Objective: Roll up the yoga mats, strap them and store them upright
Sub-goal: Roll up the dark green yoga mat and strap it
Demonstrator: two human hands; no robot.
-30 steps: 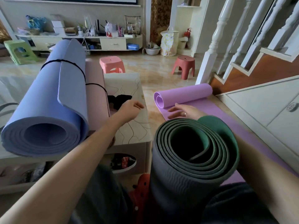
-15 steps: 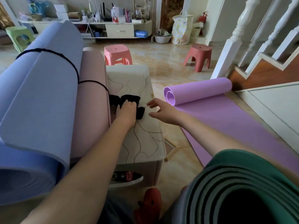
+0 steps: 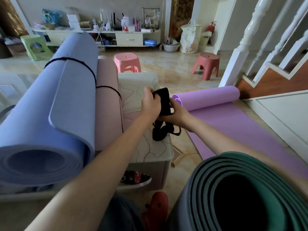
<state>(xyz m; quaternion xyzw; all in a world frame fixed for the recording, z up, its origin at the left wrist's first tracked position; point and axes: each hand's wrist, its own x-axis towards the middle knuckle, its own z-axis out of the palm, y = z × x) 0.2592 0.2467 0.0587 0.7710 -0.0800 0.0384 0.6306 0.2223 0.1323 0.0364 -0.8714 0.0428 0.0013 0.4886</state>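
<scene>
Blue and pink rolled mats (image 3: 50,114) at frame left are already strapped; the green-grey roll (image 3: 233,189), lower right, is unstrapped, the purple mat (image 3: 233,124) half rolled. The black strap (image 3: 162,104) is gripped by both the left hand (image 3: 150,104) and the right hand (image 3: 177,114) above the table (image 3: 155,150).

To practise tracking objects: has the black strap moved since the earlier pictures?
Yes. The black strap has been lifted off the bench top by both hands, its tail hanging.
</scene>
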